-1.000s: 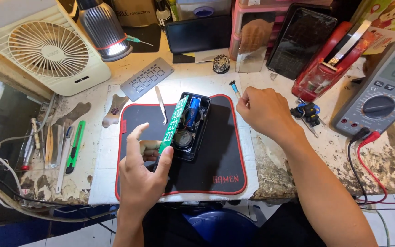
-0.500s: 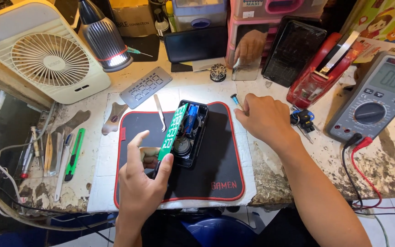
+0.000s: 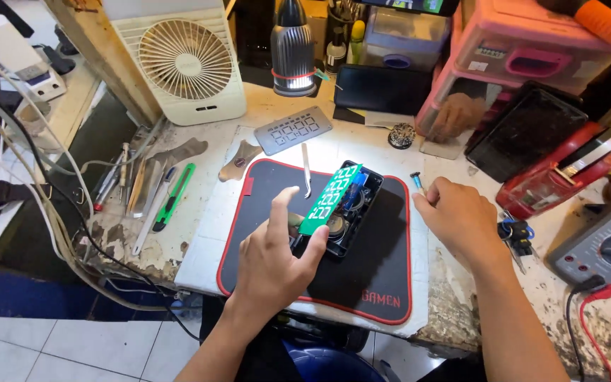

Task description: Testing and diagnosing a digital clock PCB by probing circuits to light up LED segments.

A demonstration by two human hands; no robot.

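Lying in the middle of the frame on a black mat with a red edge (image 3: 383,276), an open black plastic box (image 3: 351,212) is seen with a long green circuit board (image 3: 330,200) tilted over it. The board's lower end is pinched by the left hand (image 3: 277,258), with the first finger held up. A small blue-tipped screwdriver (image 3: 416,181) is gripped by the right hand (image 3: 457,219), right of the box. Metal tweezers (image 3: 306,168) are seen just above.
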